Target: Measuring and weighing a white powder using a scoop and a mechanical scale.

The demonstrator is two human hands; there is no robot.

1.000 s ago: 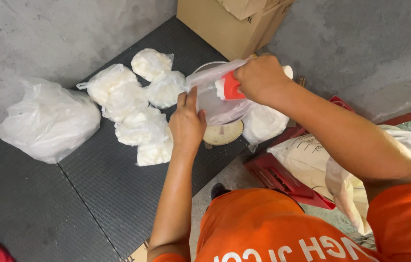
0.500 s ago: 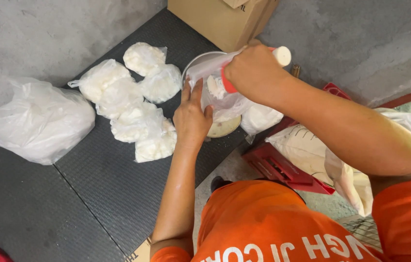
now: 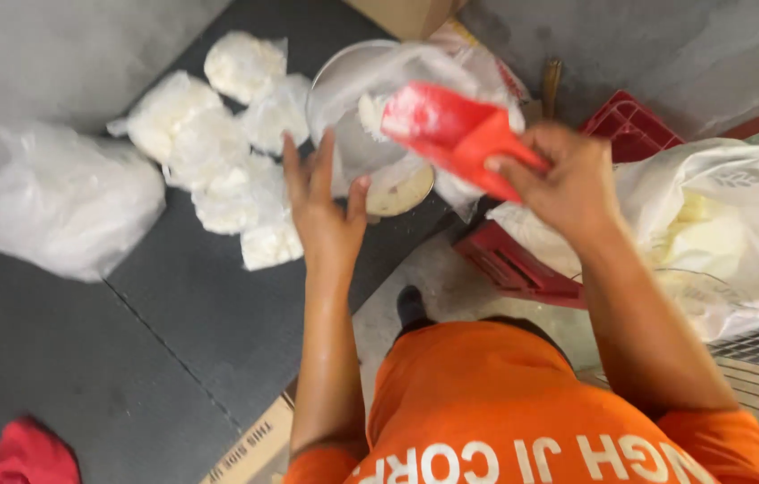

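Seen from above, the right hand (image 3: 568, 184) sat right of centre in the upper frame, its grip closed around the narrow handle of a red plastic scoop (image 3: 451, 130). The scoop tilted up and to the left, its wide mouth dusted with white grains and poised over a clear plastic bag (image 3: 370, 108). The left hand (image 3: 326, 211), at centre, had its grip open, fingers spread and pressed flat against the near side of that bag. The bag looked thin and see-through, with some white grain inside, resting on a round pale scale pan (image 3: 402, 190). Several filled white packets (image 3: 218, 152) lay on the dark floor mat (image 3: 173, 332) at upper left, just beside the bag. A large open sack (image 3: 720, 215) was at right.
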